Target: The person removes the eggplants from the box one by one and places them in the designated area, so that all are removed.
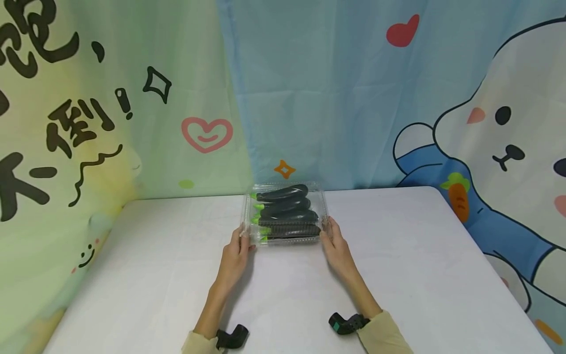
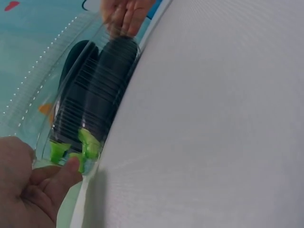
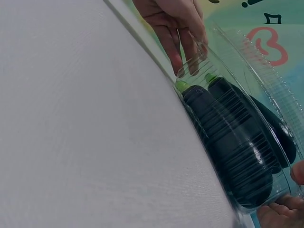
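Observation:
Several dark, glossy eggplants (image 1: 285, 205) with bright green stem ends lie side by side in a clear plastic box (image 1: 319, 199) near the table's far edge. My left hand (image 1: 236, 253) grips the box's left side, thumb toward the near corner. On the opposite side, my right hand (image 1: 339, 248) holds the box by its near right edge. In the left wrist view, the thumb of the left hand (image 2: 47, 190) presses at the box corner by the green stems. The right wrist view has the right hand (image 3: 280, 213) at the eggplants' rounded ends, partly cut off by the frame.
A white table (image 1: 398, 275) spreads under both arms. Behind it hangs a printed curtain (image 1: 323, 98) with hearts, lettering and a cartoon animal. Black wrist devices (image 1: 233, 337) sit at both beige cuffs.

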Demonstrator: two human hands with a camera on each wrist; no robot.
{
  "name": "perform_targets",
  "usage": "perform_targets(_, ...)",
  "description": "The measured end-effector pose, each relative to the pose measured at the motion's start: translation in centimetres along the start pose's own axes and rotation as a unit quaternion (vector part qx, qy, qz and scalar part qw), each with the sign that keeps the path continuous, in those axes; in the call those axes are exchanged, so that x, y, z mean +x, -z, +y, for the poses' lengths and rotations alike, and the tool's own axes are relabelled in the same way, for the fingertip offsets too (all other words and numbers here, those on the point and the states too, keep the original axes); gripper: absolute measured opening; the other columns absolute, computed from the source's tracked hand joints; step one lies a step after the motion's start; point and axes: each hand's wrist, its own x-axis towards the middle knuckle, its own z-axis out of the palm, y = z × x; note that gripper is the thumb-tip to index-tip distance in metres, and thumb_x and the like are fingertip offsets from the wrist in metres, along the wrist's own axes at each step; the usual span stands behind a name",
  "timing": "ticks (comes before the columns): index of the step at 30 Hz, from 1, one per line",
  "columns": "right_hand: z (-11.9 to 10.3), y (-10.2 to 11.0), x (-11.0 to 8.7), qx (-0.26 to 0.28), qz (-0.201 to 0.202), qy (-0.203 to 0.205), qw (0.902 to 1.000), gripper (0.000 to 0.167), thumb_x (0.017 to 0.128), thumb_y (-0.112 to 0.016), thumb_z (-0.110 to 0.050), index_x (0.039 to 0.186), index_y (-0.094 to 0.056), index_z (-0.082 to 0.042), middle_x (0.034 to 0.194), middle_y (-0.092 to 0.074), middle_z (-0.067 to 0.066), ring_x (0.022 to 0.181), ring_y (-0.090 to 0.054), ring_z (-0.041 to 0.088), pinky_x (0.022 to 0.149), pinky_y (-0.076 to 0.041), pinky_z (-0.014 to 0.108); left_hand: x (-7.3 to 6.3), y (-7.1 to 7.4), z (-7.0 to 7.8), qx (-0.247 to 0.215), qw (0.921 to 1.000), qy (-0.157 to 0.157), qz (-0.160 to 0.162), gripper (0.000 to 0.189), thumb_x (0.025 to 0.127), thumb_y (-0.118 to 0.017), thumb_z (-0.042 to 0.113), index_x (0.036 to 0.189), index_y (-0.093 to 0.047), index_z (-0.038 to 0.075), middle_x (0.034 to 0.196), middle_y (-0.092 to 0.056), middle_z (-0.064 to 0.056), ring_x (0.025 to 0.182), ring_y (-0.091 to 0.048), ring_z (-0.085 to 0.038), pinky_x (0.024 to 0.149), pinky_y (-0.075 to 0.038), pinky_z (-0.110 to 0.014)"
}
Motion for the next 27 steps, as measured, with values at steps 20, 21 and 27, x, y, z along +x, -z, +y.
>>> perform_targets(20,0.21,0.08,0.26,0.079,-0.024,-0.049,0.9954,0.060,0.106,-0.033,-0.023,0.155,-0.006,0.000,0.161,-0.013,0.025,0.148,-0.015,0.042,0.121,-0.016,0.055,0.08,0.00,-0.24,-0.009,0.9999,0.009,0.000,0.050,0.107,-0.033,0.033,0.150,-0.031,0.007,0.112,-0.069,-0.018,0.099,-0.072,-0.028,0.096,-0.052,-0.047)
perform_targets(21,0.28,0.06,0.30,0.085,-0.025,-0.050,0.9948,0.060,0.106,-0.033,-0.023,0.155,-0.006,0.000,0.161,-0.012,0.025,0.149,-0.014,0.041,0.121,-0.015,0.055,0.08,-0.02,-0.22,-0.010,0.9999,0.010,0.000,0.050,0.107,-0.034,0.032,0.150,-0.031,0.007,0.115,-0.069,-0.019,0.099,-0.072,-0.028,0.097,-0.052,-0.047)
perform_targets(27,0.19,0.00,0.10,0.086,-0.021,-0.037,0.9954,0.062,0.106,-0.033,-0.029,0.155,-0.008,-0.001,0.161,-0.014,0.022,0.149,-0.017,0.038,0.122,-0.017,0.052,0.18,0.06,-0.24,-0.008,0.9999,0.013,0.004,0.048,0.106,-0.035,0.029,0.149,-0.032,0.008,0.112,-0.070,-0.018,0.098,-0.072,-0.028,0.095,-0.053,-0.046)
